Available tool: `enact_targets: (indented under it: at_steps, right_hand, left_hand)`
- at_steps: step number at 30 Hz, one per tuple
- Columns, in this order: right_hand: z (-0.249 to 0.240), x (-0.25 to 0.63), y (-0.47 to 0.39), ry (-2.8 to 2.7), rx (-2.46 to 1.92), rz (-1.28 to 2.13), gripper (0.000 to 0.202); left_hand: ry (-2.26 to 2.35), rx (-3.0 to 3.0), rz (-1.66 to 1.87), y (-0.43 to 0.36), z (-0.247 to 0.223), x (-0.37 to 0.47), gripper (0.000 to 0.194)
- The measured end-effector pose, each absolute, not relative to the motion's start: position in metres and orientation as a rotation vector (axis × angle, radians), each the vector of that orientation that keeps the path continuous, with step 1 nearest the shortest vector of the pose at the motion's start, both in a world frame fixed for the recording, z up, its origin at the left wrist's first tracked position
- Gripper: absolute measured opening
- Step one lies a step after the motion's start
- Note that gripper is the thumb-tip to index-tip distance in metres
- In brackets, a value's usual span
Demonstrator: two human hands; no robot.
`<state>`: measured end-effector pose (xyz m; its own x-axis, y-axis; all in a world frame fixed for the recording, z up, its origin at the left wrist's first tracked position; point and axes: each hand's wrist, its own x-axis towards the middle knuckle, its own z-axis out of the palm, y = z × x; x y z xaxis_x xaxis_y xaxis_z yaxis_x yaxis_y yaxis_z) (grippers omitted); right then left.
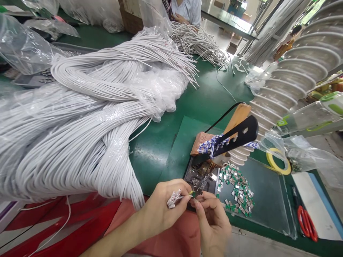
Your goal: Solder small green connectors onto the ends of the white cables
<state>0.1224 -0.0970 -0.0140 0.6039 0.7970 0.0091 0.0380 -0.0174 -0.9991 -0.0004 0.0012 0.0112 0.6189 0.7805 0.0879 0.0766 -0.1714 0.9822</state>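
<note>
My left hand is closed around several thin white cables, whose cut ends stick out above the fingers. Between the fingertips of both hands sits a tiny green circuit board, close to a cable end. My right hand pinches at this spot, thumb against forefinger; what exactly it grips is partly hidden by the fingers. Just beyond the fingertips is a dark tray with solder-stained metal parts. Many small green boards with silver connectors lie loose to the right of my hands.
Large bundles of white cable cover the left side. A brick with a black slotted bar tied to it stands ahead. A ribbed hose, yellow tape and red-handled scissors are at right. Another person sits at the back.
</note>
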Motion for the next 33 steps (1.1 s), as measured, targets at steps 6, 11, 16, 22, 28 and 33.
enact_targets:
  at_steps: [6, 11, 16, 22, 28, 33]
  right_hand:
    - [-0.015, 0.126, -0.095, -0.811, -1.477, 0.68, 0.013]
    - [-0.011, 0.128, -0.095, -0.887, -1.47, 0.639, 0.013]
    - [-0.009, 0.129, -0.099, -0.842, -1.485, 0.678, 0.013]
    - [-0.007, 0.129, -0.109, -0.91, -1.613, 0.708, 0.017]
    - [-0.006, 0.129, -0.114, -1.107, -1.631, 0.766, 0.013]
    - [-0.008, 0.135, -0.119, -1.19, -1.516, 0.846, 0.023]
  left_hand:
    - [0.721, 1.659, 0.76, 0.001, 0.012, 0.002, 0.019]
    - [0.699, 1.643, 0.762, 0.001, 0.017, 0.001, 0.018]
    - [0.718, 1.644, 0.775, 0.001, 0.017, -0.003, 0.019]
    - [0.744, 1.643, 0.752, -0.003, 0.003, -0.013, 0.02]
    - [0.59, 1.574, 0.621, -0.016, 0.0, -0.022, 0.018]
    - [0.545, 1.454, 0.564, -0.026, 0.0, -0.022, 0.034]
